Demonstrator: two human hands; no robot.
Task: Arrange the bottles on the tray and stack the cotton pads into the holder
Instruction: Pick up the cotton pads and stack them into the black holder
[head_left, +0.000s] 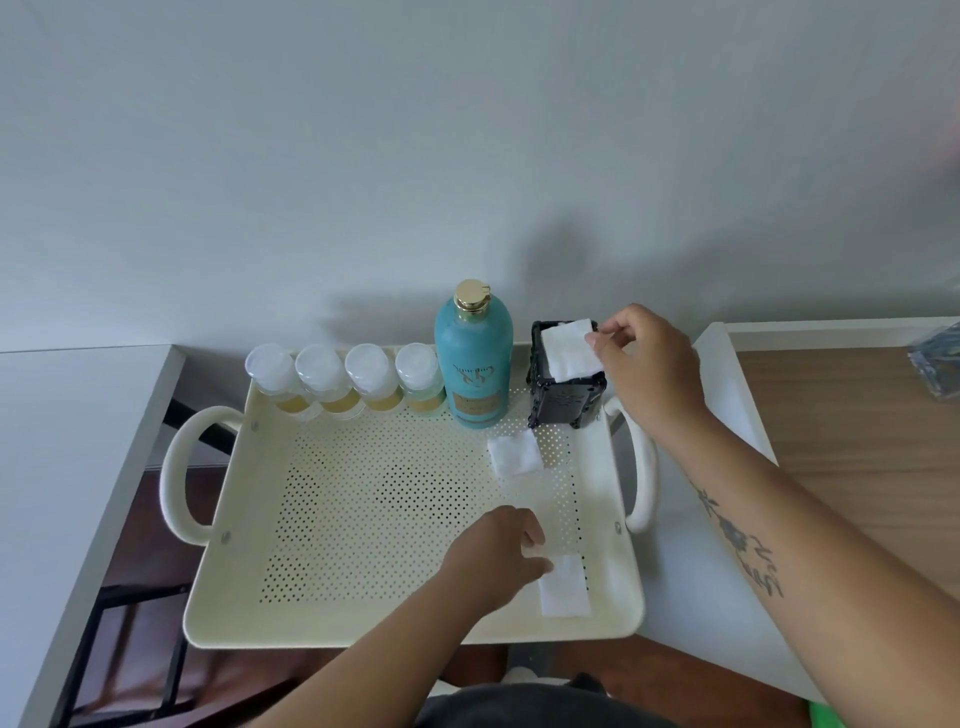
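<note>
A cream perforated tray (363, 618) with two handles holds several small clear bottles (343, 382) in a row at its back edge. Next to them stands a tall teal bottle (474, 358) with a gold cap. A black holder (566, 400) occupies the tray's back right corner. My right hand (649, 364) pinches a white cotton pad (569, 349) over the holder's top opening. My left hand (498, 556) rests on the tray floor, fingers touching another cotton pad (564, 584) at the front right. A third pad (514, 453) lies in front of the holder.
The tray bridges a gap between a white table (62, 441) on the left and a white surface (722, 597) on the right. A wooden tabletop (857, 441) lies further right, with a dark packet (937, 364) at its far edge. A wall stands right behind.
</note>
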